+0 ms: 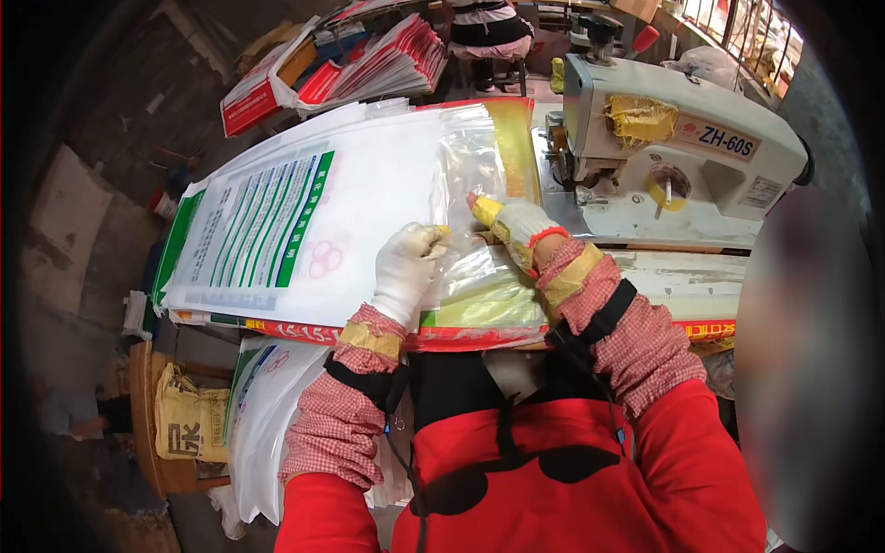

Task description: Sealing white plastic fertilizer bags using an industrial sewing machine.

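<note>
A stack of white printed sacks (369,194) with green panels lies flat in front of me. Clear plastic liners (472,166) stick out from their right-hand ends. My left hand (406,267), in a white glove, is closed at the edge where white sack meets clear film, its fingertips pinching the film. My right hand (521,229), gloved and with yellow tape round a digit, is on the film a little to the right. Its taped digit points up and left; the other fingers curl down at the film, partly hidden.
A pale grey sewing machine (682,138) stands at the right, with a tape roll (668,187) on its base. Folded red-and-white sacks (387,64) are piled at the far left. Below the table edge hang more white sacks (267,415), beside a yellow sack (189,415). Another person (489,37) sits beyond.
</note>
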`<control>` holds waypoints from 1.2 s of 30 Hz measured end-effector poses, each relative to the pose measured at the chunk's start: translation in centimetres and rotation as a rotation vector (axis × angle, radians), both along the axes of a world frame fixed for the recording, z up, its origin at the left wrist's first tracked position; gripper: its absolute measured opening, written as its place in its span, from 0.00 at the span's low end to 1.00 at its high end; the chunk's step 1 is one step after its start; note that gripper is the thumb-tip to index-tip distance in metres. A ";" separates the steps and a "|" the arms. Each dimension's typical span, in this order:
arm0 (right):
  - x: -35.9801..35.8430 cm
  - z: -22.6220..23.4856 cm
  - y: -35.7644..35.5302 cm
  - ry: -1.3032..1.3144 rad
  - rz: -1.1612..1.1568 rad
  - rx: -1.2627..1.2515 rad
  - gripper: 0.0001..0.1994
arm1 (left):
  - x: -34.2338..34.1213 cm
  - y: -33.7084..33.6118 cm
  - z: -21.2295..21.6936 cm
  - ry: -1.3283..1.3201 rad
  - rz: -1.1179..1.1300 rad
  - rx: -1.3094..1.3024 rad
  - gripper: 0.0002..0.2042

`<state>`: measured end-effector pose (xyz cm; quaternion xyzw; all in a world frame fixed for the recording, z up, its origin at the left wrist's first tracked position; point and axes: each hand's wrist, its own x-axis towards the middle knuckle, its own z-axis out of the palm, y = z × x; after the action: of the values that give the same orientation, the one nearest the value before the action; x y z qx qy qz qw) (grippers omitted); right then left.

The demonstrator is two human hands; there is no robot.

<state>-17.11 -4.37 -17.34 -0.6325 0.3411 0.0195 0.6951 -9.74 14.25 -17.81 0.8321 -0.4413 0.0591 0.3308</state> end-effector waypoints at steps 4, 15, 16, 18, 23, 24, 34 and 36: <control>1.3 -1.2 -0.2 -0.126 0.121 -0.134 0.20 | -0.5 0.0 0.0 -0.030 -0.023 0.074 0.13; 3.0 1.5 0.2 -0.015 0.269 -0.747 0.25 | 3.3 1.7 5.0 0.708 0.208 -0.435 0.07; 3.0 1.6 -0.2 0.054 0.245 -0.753 0.24 | 4.2 3.0 6.0 0.787 0.219 -0.522 0.06; 2.9 2.1 -0.9 0.045 0.246 -0.974 0.21 | 5.1 4.6 7.2 0.713 0.237 -0.626 0.05; 1.9 3.9 3.6 -0.608 0.078 -1.420 0.16 | 4.3 5.3 7.0 0.638 0.178 -0.509 0.05; 1.3 4.3 5.3 -0.658 0.211 -1.287 0.18 | 4.1 5.3 7.2 0.627 0.151 -0.513 0.05; 4.2 0.7 5.0 -0.709 0.662 0.196 0.30 | -0.3 12.3 12.6 0.366 0.201 -0.133 0.06; 6.8 -0.9 2.9 -0.707 0.232 0.014 0.33 | -0.6 14.1 13.6 0.317 0.266 -0.141 0.06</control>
<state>-10.27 -1.43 -18.21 -0.6298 0.0058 -0.1193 0.7675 -10.35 28.38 -4.17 0.8568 -0.2647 0.0011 0.4426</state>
